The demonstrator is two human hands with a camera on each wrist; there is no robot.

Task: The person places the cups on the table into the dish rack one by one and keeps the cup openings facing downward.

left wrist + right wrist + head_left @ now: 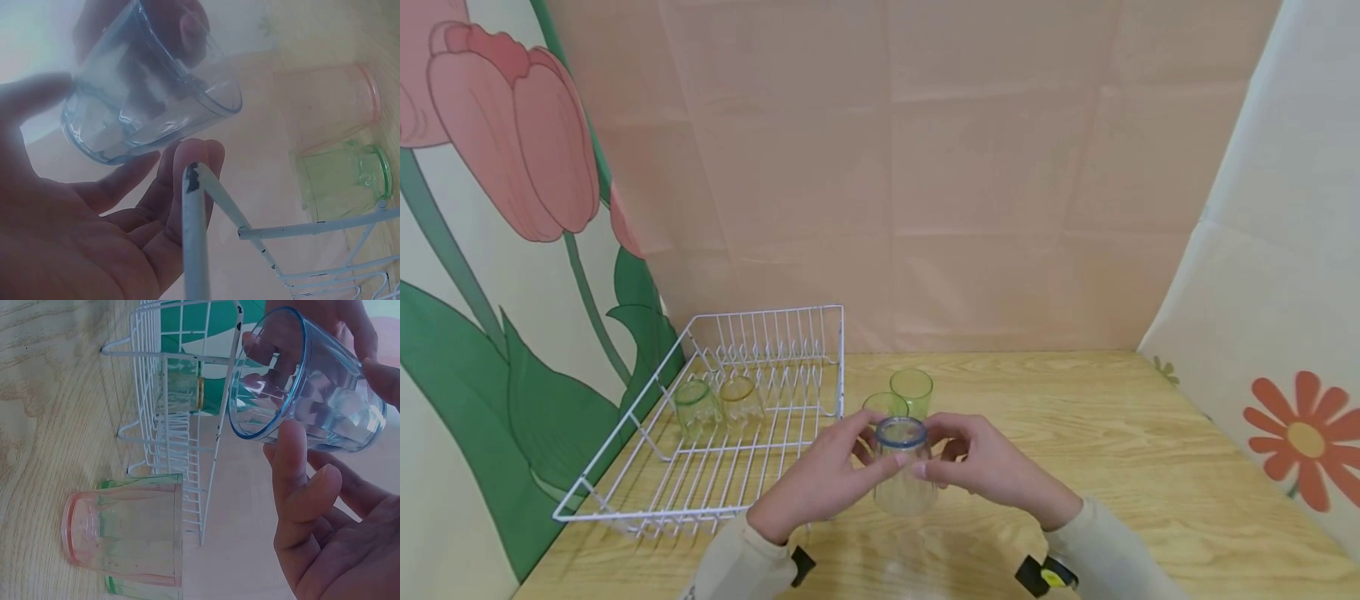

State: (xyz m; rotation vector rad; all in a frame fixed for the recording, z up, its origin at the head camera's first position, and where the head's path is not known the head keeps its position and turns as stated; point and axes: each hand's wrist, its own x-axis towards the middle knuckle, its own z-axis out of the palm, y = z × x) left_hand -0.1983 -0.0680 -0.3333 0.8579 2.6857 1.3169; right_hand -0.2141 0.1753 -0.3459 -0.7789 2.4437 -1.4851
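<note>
A clear glass tumbler with a blue tint (904, 487) is held off the table between both hands, wide mouth down and base up. My left hand (831, 468) grips its left side with thumb and fingers. From the right, my right hand (992, 467) pinches it, thumb in front and fingers behind. In the right wrist view the tumbler (312, 387) is tilted, with fingertips against its wall. Just beyond the hands stand green tumblers (912, 393), mouths up. A pink tumbler (134, 537) beside them shows in the wrist views; in the head view it is hidden.
A white wire dish rack (775, 446) is on the table at left. Inside it, a green tumbler (696, 412) and an amber-ringed tumbler (742, 406) stand base up. The wood-grain table (1075, 433) meets a pink back wall (970, 208) and a flowered right side panel (1247, 333).
</note>
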